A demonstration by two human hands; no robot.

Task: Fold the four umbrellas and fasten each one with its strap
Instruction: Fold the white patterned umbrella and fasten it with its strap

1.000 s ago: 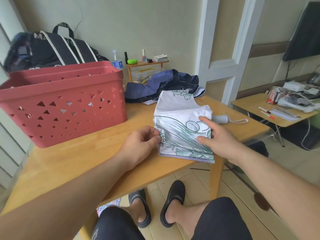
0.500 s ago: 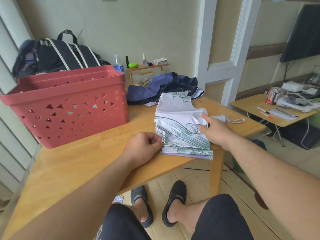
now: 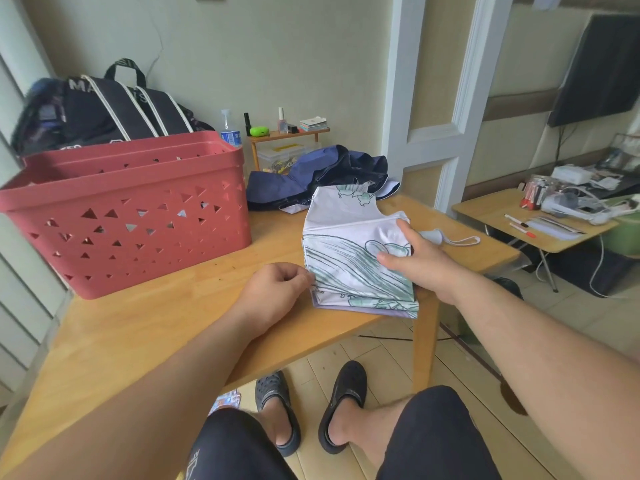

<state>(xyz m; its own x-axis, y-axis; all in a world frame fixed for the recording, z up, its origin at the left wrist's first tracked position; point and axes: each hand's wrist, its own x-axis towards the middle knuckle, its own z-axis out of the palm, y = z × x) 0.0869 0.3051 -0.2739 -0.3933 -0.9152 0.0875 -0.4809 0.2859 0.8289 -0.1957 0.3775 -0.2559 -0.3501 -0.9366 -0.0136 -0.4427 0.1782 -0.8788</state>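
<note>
A white umbrella (image 3: 341,251) with green line drawings lies collapsed on the wooden table (image 3: 145,327), its canopy flattened into layered panels. My left hand (image 3: 277,289) pinches the left edge of the fabric near the bottom. My right hand (image 3: 415,258) grips the right side of the canopy, thumb on top. The umbrella's grey handle with wrist loop (image 3: 446,237) sticks out to the right behind my right hand. A dark navy umbrella (image 3: 322,174) lies crumpled at the table's far edge.
A red perforated basket (image 3: 128,216) stands on the left of the table, a black bag (image 3: 104,109) behind it. A small wooden shelf (image 3: 287,135) with bottles is against the wall. A low side table (image 3: 526,216) with clutter stands to the right.
My right hand slid up and right along the canopy to its right edge. My left hand stayed at the left edge. The view tilted slightly.
</note>
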